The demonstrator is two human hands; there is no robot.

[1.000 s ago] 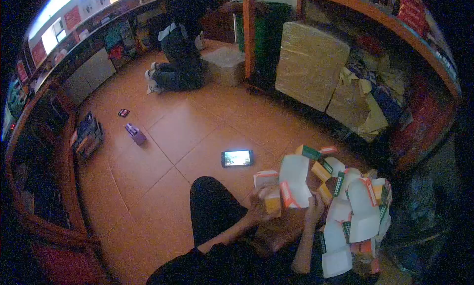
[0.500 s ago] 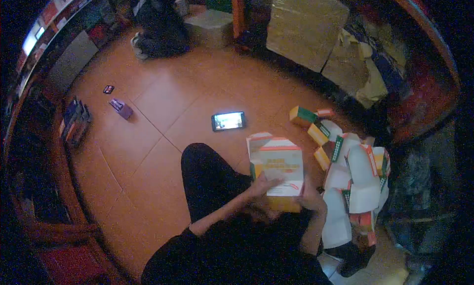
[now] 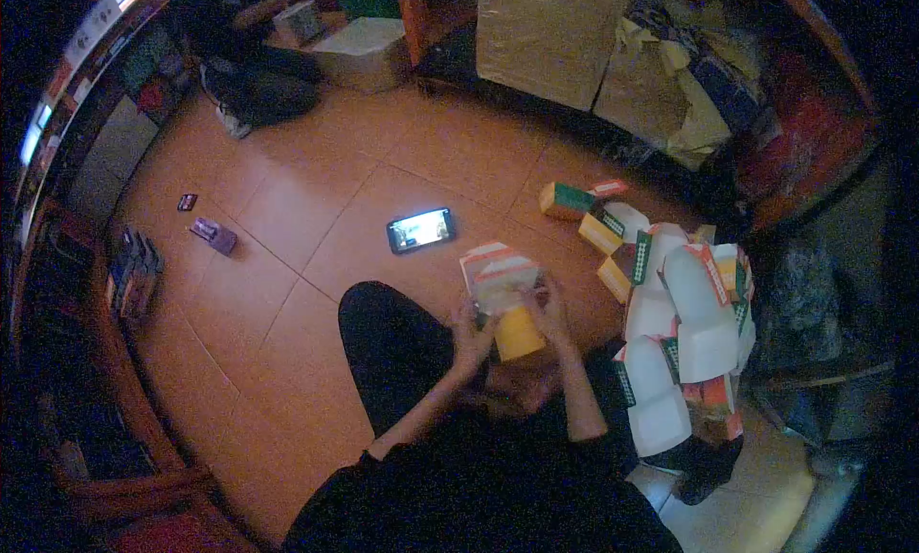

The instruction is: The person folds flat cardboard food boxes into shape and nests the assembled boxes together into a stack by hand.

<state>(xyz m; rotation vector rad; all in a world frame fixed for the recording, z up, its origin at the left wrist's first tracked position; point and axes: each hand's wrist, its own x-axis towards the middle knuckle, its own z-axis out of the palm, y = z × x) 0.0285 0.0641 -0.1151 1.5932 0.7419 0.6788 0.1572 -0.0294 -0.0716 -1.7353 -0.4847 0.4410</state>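
Note:
In the head view, a printed cardboard carton point(image 3: 518, 334) in white, orange and yellow is between my hands, above my lap. Its yellow panel faces me, and white panels with orange stripes spread out beyond it. My left hand point(image 3: 470, 338) grips the carton's left side. At its right side, my right hand point(image 3: 549, 316) holds the edge with bent fingers. Blur hides the exact fingertip contact. Past the carton on the floor lies a phone point(image 3: 421, 230) with its screen lit.
To my right is a heap of similar white cartons point(image 3: 704, 350), with a green-and-yellow carton point(image 3: 567, 200) behind it. A purple box point(image 3: 212, 236) stands on the tiled floor at left. A person point(image 3: 254, 84) sits farther back, near a large wrapped box point(image 3: 550, 36).
The carton has turned and its white panel no longer faces me flat. My left hand has moved from its front to its left side; my right hand has moved up. The view has shifted slightly.

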